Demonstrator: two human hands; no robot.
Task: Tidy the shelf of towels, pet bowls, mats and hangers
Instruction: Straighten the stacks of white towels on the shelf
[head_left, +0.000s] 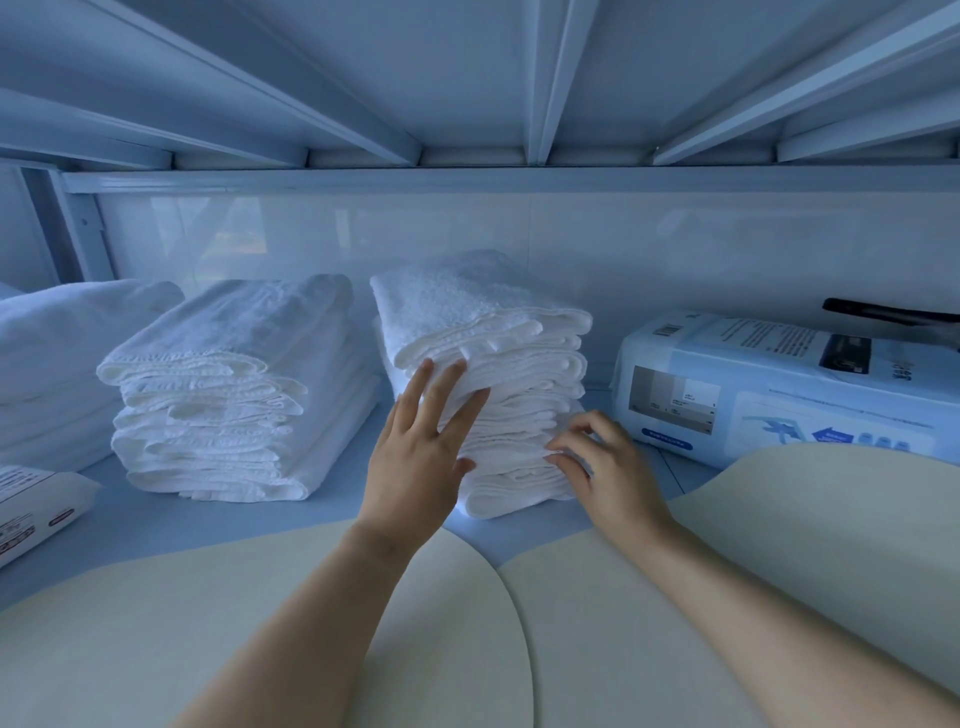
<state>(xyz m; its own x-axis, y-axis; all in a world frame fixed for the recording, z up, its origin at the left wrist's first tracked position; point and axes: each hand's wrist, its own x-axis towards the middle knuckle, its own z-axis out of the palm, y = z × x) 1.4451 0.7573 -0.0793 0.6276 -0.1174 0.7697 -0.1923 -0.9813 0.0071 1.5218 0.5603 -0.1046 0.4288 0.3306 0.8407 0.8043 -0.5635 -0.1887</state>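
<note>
A tall stack of folded white towels (498, 353) stands at the middle of the shelf. My left hand (421, 447) lies flat against its front, fingers straight and spread. My right hand (597, 462) is at the stack's lower right corner, its curled fingertips pinching the folded edges of the lower towels. A second, wider stack of white towels (234, 395) stands to the left, apart from the first. Cream mats (805, 545) with rounded edges lie at the shelf front under my forearms.
A plastic-wrapped pack (779, 395) lies right of the towels, with a dark hanger-like thing (893, 314) behind it. White bedding (57, 358) sits far left and another wrapped pack (36, 504) at the left front. The upper shelf's ribs hang close overhead.
</note>
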